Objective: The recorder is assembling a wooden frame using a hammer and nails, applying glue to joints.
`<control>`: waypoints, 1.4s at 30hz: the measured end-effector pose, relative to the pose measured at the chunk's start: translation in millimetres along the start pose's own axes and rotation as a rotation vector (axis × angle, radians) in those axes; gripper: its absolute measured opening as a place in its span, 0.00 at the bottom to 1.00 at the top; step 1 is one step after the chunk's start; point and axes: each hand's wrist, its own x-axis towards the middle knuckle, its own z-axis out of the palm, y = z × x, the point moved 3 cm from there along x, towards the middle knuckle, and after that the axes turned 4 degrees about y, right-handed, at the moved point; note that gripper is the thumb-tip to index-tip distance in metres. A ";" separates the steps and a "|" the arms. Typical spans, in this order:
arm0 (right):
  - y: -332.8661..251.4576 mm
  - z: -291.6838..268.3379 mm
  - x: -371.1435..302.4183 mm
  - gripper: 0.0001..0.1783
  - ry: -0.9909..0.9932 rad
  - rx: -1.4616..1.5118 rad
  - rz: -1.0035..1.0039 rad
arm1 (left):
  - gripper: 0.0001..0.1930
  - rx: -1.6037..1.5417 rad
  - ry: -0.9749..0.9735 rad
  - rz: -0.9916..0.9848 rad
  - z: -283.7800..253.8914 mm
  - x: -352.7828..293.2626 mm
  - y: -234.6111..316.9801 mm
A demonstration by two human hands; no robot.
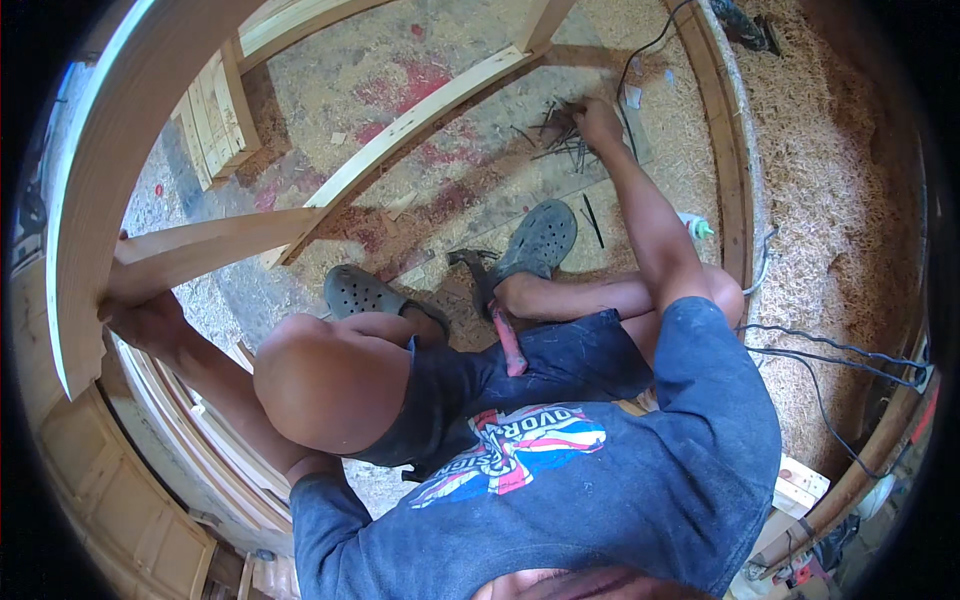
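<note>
My left hand is closed round the end of a wooden crosspiece, where it meets a tall curved board. A fingertip shows over its upper edge. At the far right of the work floor, my right hand reaches down into a loose pile of nails, its fingers pinched together among them. Exactly how many nails it holds is hidden. Between my legs a claw hammer leans, with its red handle against my shorts and its dark head near my shoe. The crosspiece's other end joins a long curved wooden rail.
Stacked light boards stand at the far left. A black pencil-like stick and a white bottle with a green tip lie right of my shoe. Black cables run at the right, beside heaped wood shavings.
</note>
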 end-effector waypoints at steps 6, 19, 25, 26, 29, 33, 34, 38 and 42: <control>-4.0 1.3 3.8 0.16 0.003 -0.088 -0.179 | 0.45 0.058 0.001 0.046 6.1 -1.5 4.1; 15.3 -30.9 -37.2 0.13 0.149 0.124 -0.059 | 0.45 0.078 -0.068 0.042 13.5 2.4 3.2; -5.6 1.3 -69.2 0.13 -0.210 -0.036 -0.146 | 0.45 0.093 -0.049 0.047 14.9 2.6 2.3; -8.3 2.2 -69.5 0.13 -0.173 -0.028 -0.172 | 0.45 0.092 -0.035 0.057 16.1 2.9 3.3; -7.5 -1.2 -61.7 0.13 -0.105 0.074 -0.149 | 0.45 0.090 -0.030 0.056 22.4 2.5 5.4; 12.0 -12.4 -42.7 0.12 -0.273 0.598 0.092 | 0.46 0.209 -0.027 0.108 27.4 0.1 7.3; 17.9 -17.7 -38.7 0.12 -0.229 0.662 0.127 | 0.46 0.200 -0.007 0.087 26.1 -0.1 6.3; 33.5 -33.1 -32.8 0.11 -0.049 0.743 0.179 | 0.44 0.133 -0.015 0.092 16.4 1.3 4.4; 29.0 -29.5 -36.0 0.13 0.081 0.483 0.258 | 0.36 -0.050 -0.022 0.030 8.1 3.0 0.8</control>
